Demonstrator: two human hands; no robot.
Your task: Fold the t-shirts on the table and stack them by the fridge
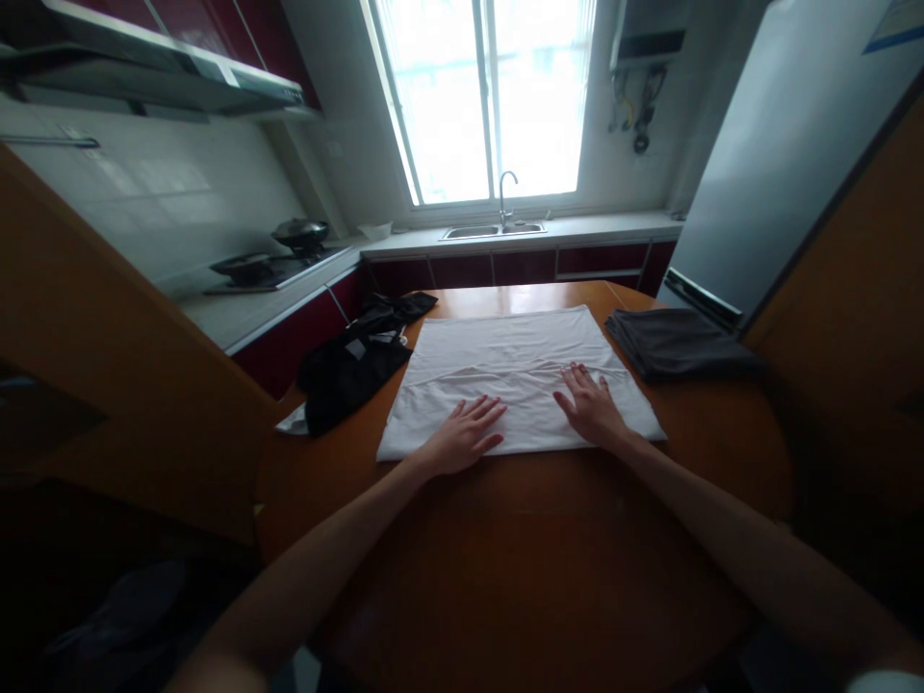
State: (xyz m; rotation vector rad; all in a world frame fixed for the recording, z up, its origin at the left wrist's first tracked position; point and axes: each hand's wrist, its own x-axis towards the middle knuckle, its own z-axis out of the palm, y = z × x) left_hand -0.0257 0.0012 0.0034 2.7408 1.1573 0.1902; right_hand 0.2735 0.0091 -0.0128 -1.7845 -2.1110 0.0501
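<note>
A white cloth [505, 342], folded into a broad rectangle, lies on the wooden table [534, 539]. Creases run across its middle. My left hand [466, 435] rests flat on its near edge, left of centre, with the fingers stretched out. Farther right, my right hand [590, 406] presses on the same cloth, palm down and fingers spread. Neither hand grips anything. The cloth under both palms is hidden.
Crumpled black clothing [353, 371] lies on the table's left side. A folded dark grey cloth [679, 344] sits at the right. Beyond the table are a counter with a sink [471, 232], a stove [289, 270] with pans, and a fridge [786, 144].
</note>
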